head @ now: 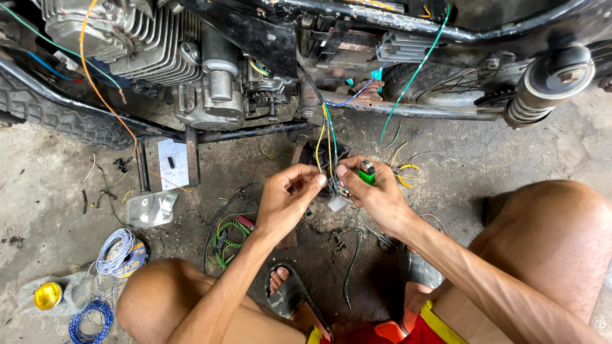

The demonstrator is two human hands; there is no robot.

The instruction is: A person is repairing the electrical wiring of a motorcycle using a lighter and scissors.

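Squatting beside the motorcycle engine (191,70), the person's left hand (287,200) pinches thin, limp wires (328,150) hanging from the frame, best gripped near their ends, while the right hand (373,191) closes around a green lighter (366,172) and small white connector (337,202).

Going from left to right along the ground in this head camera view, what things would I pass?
Yellow round lid → blue wire coil → white wire coil → green coiled wire → left hand → right hand holding a green lighter → rear shock spring.
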